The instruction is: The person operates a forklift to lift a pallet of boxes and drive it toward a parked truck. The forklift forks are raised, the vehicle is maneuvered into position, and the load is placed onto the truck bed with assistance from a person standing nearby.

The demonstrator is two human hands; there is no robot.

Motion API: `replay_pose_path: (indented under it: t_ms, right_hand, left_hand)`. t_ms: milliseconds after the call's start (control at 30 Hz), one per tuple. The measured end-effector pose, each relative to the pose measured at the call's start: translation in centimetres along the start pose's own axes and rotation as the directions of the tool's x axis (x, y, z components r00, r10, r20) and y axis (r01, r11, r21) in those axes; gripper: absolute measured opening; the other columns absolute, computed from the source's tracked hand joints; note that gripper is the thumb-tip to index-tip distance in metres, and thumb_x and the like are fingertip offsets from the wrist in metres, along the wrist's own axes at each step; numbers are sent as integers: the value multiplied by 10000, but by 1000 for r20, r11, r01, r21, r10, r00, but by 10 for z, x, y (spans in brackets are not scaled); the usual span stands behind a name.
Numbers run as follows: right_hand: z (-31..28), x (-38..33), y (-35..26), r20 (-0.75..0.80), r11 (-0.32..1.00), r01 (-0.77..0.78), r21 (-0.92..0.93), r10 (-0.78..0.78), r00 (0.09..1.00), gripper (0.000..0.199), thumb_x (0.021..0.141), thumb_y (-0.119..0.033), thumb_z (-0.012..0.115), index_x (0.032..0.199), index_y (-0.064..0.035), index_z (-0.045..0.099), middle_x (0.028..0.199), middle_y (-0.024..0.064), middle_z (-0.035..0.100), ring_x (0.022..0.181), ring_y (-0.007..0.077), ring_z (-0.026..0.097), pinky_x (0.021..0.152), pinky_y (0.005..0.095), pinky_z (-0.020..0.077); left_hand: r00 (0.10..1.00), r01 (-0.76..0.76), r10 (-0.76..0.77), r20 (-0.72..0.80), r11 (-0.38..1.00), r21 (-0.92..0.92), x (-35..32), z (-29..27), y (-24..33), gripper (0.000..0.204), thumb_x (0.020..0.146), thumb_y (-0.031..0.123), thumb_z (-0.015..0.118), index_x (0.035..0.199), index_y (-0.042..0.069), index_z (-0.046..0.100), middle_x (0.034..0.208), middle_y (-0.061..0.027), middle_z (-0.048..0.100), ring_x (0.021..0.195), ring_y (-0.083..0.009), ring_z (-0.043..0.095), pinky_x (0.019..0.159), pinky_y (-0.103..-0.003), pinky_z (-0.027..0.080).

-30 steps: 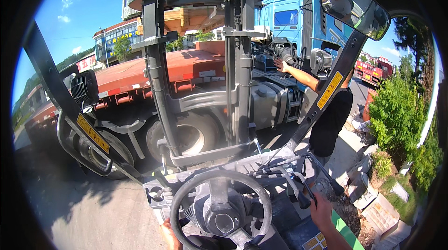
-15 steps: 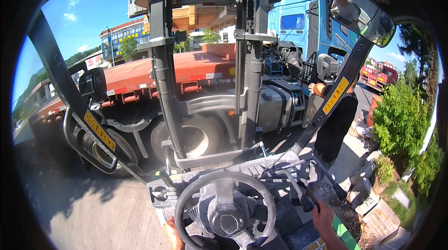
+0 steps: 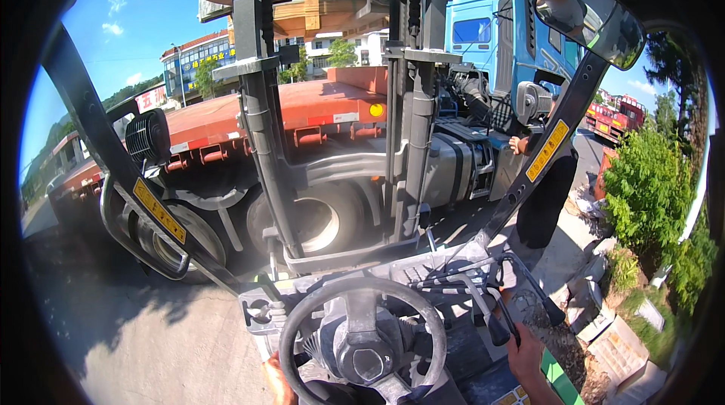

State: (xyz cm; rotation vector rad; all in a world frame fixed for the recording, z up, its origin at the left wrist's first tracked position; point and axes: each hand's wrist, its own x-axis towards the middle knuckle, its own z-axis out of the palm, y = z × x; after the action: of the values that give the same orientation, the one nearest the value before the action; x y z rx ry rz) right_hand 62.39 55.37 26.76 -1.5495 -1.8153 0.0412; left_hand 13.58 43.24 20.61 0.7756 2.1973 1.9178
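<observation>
A black steering wheel (image 3: pixel 436 329) is in front of me at the bottom middle. My left hand (image 3: pixel 278 381) is at its lower left rim, closed against it, with most fingers hidden. My right hand (image 3: pixel 526 356) is closed on a black-handled control lever (image 3: pixel 504 313). More levers with black knobs stand beside it, including one with a long handle (image 3: pixel 547 305). Ahead rises the dark forklift mast (image 3: pixel 260 118), with a wooden load (image 3: pixel 310 18) visible high between its uprights.
Close beyond the mast stands a truck with a red flatbed (image 3: pixel 215 119) and blue cab (image 3: pixel 483 42). A person in dark clothes (image 3: pixel 547 197) stands by the right post, one hand toward the truck. Stone blocks (image 3: pixel 615 348) and bushes (image 3: pixel 646 178) line the right side.
The mast's upper part and the load appear higher and larger, while its base stays nearly in place. The truck cab has shifted slightly right in view. Both hands keep their places.
</observation>
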Motion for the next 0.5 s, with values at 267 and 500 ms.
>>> replay_pose_path:
  t_ms: [267, 500]
  right_hand:
    - [-9, 20, -25, -77, 995, 65, 78, -59, 995, 310, 917, -124, 712, 1208, -29, 665, 956, 217, 715, 886, 431, 708, 747, 487, 542]
    - [-18, 32, -35, 88, 1000, -30, -10, 31, 996, 412, 946, -265, 700, 1283, -40, 625, 1158, 209, 697, 1033, 431, 681, 898, 531, 507]
  left_hand:
    - [1000, -7, 7, -5, 999, 48, 2, -8, 18, 329, 907, 219, 665, 666, -1, 630, 518, -87, 527, 517, -127, 528, 504, -402, 422]
    - [995, 91, -90, 39, 995, -38, 0, -16, 30, 279, 882, 191, 633, 681, -3, 640, 529, -53, 524, 540, -119, 525, 508, -396, 411]
